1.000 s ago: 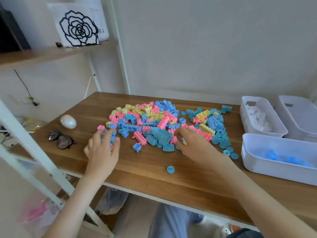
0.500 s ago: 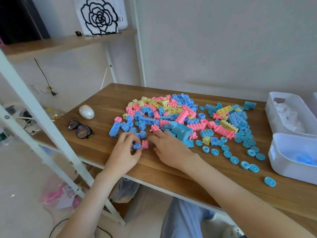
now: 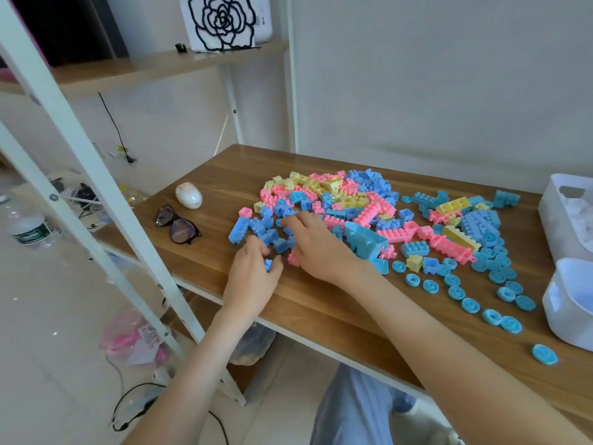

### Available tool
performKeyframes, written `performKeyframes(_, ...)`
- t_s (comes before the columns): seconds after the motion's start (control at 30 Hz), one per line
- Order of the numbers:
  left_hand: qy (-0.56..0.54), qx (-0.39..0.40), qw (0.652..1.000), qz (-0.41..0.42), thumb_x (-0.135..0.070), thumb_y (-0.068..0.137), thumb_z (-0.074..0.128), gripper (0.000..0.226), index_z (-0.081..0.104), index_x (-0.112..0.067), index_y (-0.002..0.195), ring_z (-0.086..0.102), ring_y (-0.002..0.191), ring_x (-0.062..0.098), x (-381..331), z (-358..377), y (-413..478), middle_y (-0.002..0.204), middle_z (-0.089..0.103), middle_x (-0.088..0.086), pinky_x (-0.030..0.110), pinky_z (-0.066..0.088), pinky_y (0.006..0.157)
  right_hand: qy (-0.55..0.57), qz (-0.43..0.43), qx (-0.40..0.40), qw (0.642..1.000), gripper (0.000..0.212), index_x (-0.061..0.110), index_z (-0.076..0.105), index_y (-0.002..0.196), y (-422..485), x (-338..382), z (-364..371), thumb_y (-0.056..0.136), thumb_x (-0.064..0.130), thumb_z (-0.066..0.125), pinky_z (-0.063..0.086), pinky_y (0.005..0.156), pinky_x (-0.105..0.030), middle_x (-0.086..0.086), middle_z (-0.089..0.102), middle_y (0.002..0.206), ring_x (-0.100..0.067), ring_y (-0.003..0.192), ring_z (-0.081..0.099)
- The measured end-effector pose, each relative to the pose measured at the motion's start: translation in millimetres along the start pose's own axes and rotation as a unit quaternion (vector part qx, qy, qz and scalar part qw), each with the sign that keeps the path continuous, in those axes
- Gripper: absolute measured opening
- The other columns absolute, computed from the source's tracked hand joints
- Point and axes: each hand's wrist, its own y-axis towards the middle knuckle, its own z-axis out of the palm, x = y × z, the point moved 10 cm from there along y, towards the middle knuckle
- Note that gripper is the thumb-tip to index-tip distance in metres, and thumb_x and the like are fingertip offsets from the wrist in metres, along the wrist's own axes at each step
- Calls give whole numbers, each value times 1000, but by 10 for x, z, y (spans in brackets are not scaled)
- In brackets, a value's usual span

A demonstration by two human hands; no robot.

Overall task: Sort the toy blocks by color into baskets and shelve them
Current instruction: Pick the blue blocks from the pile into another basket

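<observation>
While spread across the wooden table [image 3: 224, 175] in pink, yellow and blue, toy blocks [image 3: 340, 203] heaped mid-table, unsorted, with blue discs [image 3: 470, 305] strewn toward the right edge. Left hand [image 3: 253, 277] curled at the heap's near-left fringe, a small blue block [image 3: 268, 264] pinched in its fingertips; right hand [image 3: 316, 245] just beside, palm down, fingers loose and spread over blue pieces, whether gripping any impossible to tell. Far-right white basket [image 3: 550, 200] loaded with white pieces, near white basket [image 3: 564, 316] cut off by the frame, contents not discernible.
</observation>
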Motion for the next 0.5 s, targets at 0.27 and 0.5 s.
performKeyframes(0.27,127,83,987,45,-37,99,42,37,45,-18,130,49,112,22,-99,218,162,122,55,5,29,41,85,-80,19,69,994,32,15,45,130,56,-85,163,98,17,40,34,97,-33,-5,46,121,-22,117,31)
performKeyframes(0.5,154,75,983,69,-43,99,40,28,49,-17,104,60,86,15,-254,248,250,92,57,-4,21,34,58,-71,53,109,990,34,16,50,129,20,-220,135,98,12,38,32,97,-34,-5,46,121,-22,118,31)
